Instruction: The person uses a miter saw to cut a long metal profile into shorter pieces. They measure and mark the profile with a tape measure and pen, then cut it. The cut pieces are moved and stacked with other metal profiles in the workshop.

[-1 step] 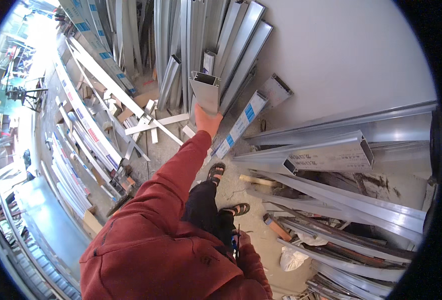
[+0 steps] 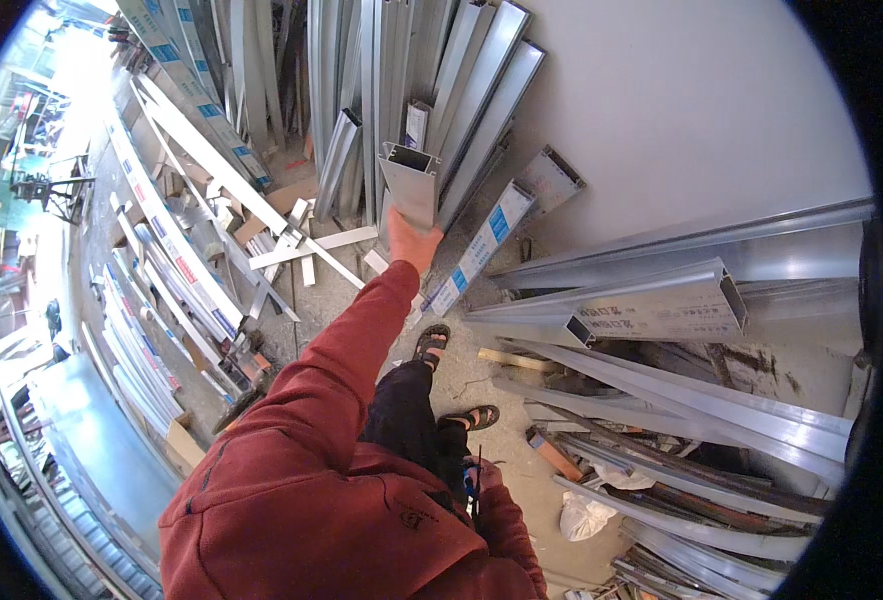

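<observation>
My left arm, in a dark red sleeve, stretches forward. At its end my left hand (image 2: 414,243) is closed round the lower part of a short silver metal profile (image 2: 414,190). The profile's hollow end faces up, in front of a stack of long metal profiles (image 2: 372,90) leaning on the wall. Close to my body, my right hand (image 2: 489,476) is closed beside a small dark and blue object (image 2: 474,480), too small to name. Part of that hand is hidden by my sleeve and clothing. To the right of my left hand, a profile with blue-and-white film (image 2: 484,248) slants upward.
Metal profiles (image 2: 652,310) lie along the right wall, above a pile of long strips (image 2: 682,480) and a white bag (image 2: 587,515). White offcuts (image 2: 312,245) are scattered on the floor left of my hand. Wrapped lengths (image 2: 177,245) lie farther left. My sandalled feet (image 2: 432,345) stand between.
</observation>
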A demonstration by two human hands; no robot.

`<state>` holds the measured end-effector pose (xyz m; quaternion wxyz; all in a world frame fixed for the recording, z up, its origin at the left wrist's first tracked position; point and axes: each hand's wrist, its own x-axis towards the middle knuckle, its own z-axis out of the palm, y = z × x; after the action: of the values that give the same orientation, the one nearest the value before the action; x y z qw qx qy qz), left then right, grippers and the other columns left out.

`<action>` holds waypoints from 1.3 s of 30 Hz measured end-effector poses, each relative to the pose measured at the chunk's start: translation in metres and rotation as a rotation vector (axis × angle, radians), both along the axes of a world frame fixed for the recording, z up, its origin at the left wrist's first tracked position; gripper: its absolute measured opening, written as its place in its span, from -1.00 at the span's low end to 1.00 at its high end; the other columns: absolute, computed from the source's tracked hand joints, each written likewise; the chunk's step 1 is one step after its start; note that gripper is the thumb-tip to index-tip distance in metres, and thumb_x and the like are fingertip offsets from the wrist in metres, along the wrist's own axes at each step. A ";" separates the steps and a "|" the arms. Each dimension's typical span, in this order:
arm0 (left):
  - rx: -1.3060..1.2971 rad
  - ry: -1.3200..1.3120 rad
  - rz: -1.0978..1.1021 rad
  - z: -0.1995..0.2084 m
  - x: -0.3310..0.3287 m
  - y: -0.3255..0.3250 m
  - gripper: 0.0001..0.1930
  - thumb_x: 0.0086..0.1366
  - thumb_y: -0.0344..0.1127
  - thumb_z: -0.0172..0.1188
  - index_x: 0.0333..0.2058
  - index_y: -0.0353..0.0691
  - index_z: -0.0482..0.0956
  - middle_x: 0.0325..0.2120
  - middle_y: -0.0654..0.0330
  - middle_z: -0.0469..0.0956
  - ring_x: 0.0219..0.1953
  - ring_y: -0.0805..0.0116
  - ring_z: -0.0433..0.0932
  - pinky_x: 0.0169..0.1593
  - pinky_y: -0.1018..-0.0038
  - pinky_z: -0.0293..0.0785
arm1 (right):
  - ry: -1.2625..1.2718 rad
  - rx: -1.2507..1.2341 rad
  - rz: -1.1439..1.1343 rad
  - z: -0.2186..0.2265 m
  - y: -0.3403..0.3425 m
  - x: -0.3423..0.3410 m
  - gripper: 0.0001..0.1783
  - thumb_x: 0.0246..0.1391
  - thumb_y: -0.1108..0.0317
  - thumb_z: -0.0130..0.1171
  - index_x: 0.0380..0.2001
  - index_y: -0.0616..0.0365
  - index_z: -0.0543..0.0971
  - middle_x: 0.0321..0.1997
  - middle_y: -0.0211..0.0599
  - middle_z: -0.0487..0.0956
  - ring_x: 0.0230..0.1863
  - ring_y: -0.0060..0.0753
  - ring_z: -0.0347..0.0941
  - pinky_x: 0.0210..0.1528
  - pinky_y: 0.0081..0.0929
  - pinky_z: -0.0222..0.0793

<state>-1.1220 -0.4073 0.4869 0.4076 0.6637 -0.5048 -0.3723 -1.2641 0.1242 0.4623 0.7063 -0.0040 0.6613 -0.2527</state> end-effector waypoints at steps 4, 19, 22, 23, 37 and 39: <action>-0.037 -0.121 -0.063 -0.032 0.023 -0.006 -0.26 -0.13 -0.31 0.43 0.02 -0.41 0.26 -0.09 -0.15 0.40 0.02 -0.10 0.39 0.15 0.19 0.30 | 0.017 -0.060 0.220 0.014 -0.017 -0.007 -0.61 0.00 0.46 0.13 -0.04 0.08 0.63 -0.32 -0.48 0.58 -0.33 -0.61 0.45 -0.24 -0.60 0.41; -0.036 -0.232 -0.110 -0.041 -0.006 -0.046 -0.32 -0.05 -0.24 0.43 -0.05 -0.40 0.23 -0.14 -0.17 0.44 -0.06 -0.12 0.45 0.05 0.17 0.36 | 0.284 -0.045 0.068 -0.076 0.087 0.094 -0.84 0.07 0.36 0.29 -0.27 0.14 0.70 -0.38 -0.47 0.65 -0.35 -0.63 0.53 -0.27 -0.57 0.45; -0.085 -0.275 -0.090 -0.044 -0.023 -0.051 -0.33 -0.06 -0.23 0.43 -0.06 -0.38 0.23 -0.16 -0.16 0.45 -0.08 -0.13 0.46 0.04 0.17 0.37 | 0.191 -0.072 0.103 -0.055 0.069 0.096 -0.83 0.08 0.38 0.26 -0.24 0.13 0.69 -0.33 -0.41 0.67 -0.31 -0.59 0.55 -0.23 -0.54 0.47; -0.042 -0.300 -0.093 -0.040 -0.030 -0.053 -0.33 -0.06 -0.23 0.42 -0.06 -0.38 0.23 -0.16 -0.16 0.45 -0.08 -0.13 0.46 0.04 0.17 0.37 | 0.142 -0.045 0.084 -0.052 0.067 0.097 -0.81 0.08 0.35 0.25 -0.23 0.11 0.69 -0.32 -0.37 0.68 -0.29 -0.54 0.56 -0.21 -0.51 0.48; -0.153 -0.204 -0.440 -0.065 -0.134 -0.083 -0.32 0.01 -0.26 0.40 -0.03 -0.43 0.18 -0.10 -0.19 0.46 -0.02 -0.04 0.48 0.07 0.21 0.40 | 0.093 0.017 -0.021 -0.051 0.069 0.076 -0.72 0.13 0.23 0.12 -0.14 0.06 0.65 -0.21 -0.14 0.66 -0.16 -0.16 0.58 -0.06 -0.30 0.46; -0.061 -0.317 -0.498 -0.060 -0.149 -0.085 -0.29 0.01 -0.22 0.41 0.00 -0.44 0.17 -0.06 -0.23 0.44 0.02 -0.09 0.47 0.09 0.20 0.40 | -0.003 0.115 -0.131 -0.060 0.076 0.078 -0.74 0.14 0.24 0.12 -0.15 0.05 0.65 -0.21 -0.16 0.65 -0.18 -0.18 0.58 -0.10 -0.27 0.47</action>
<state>-1.2714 -0.4925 0.4266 0.2396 0.5565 -0.7205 -0.3374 -1.1865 0.1997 0.4022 0.6883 0.0803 0.6724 -0.2601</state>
